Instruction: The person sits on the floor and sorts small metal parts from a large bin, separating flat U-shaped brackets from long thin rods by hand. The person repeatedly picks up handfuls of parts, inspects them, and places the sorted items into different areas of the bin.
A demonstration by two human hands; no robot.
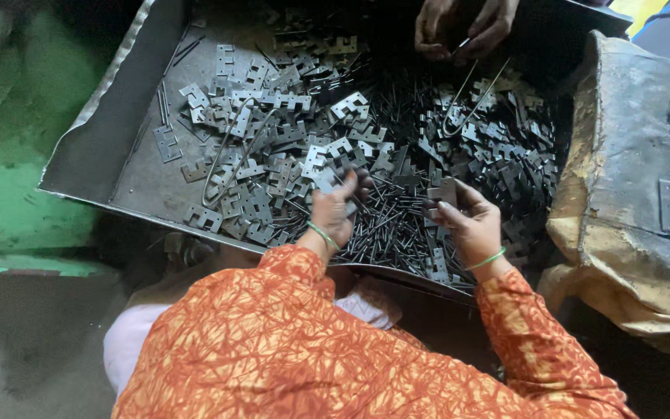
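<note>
left hand (pixel 333 208) grips metal plate (pixel 327 180) | right hand (pixel 467 221) grips plates (pixel 443 191) | tray (pixel 94 155)

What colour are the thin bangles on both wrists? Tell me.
Green bangles, on both wrists; head view shows them best.

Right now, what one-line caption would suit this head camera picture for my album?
Left hand and right hand sort small metal plates and pins in a metal tray.

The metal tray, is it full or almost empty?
Fairly full: notched metal plates and thin pins cover most of the metal tray; its left side shows bare.
</note>
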